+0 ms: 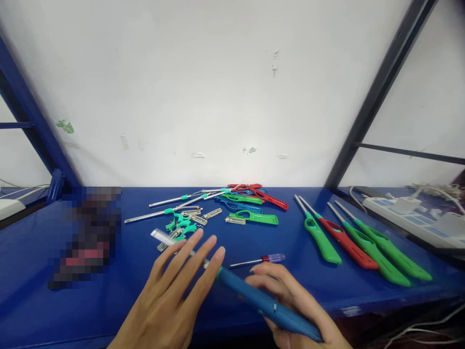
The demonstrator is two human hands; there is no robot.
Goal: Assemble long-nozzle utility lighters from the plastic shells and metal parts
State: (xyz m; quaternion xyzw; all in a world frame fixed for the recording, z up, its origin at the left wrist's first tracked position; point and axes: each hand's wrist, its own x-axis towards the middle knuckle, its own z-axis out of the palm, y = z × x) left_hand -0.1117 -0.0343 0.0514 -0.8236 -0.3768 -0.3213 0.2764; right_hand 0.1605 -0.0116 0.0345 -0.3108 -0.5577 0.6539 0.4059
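Note:
My right hand (294,305) is wrapped round the handle of a blue gas lighter (265,300), which lies slantwise above the table edge. The lighter's metal tube (163,237) points up and left, slightly smeared by motion. Over that tube my left hand (178,286) has its fingers stretched out and spread; its thumb is mostly hidden, and part of the tube passes behind the fingers. Just beyond my right hand lies a screwdriver (274,258) with a clear purple and red handle.
Several finished lighters (363,245), green and red, lie at the right. Loose metal tubes (170,200), clear fuel tanks (212,213), green triggers (181,224) and coloured handle shells (254,217) sit mid-table. A power strip (414,218) stands far right; a blurred-out object (87,237) is at left.

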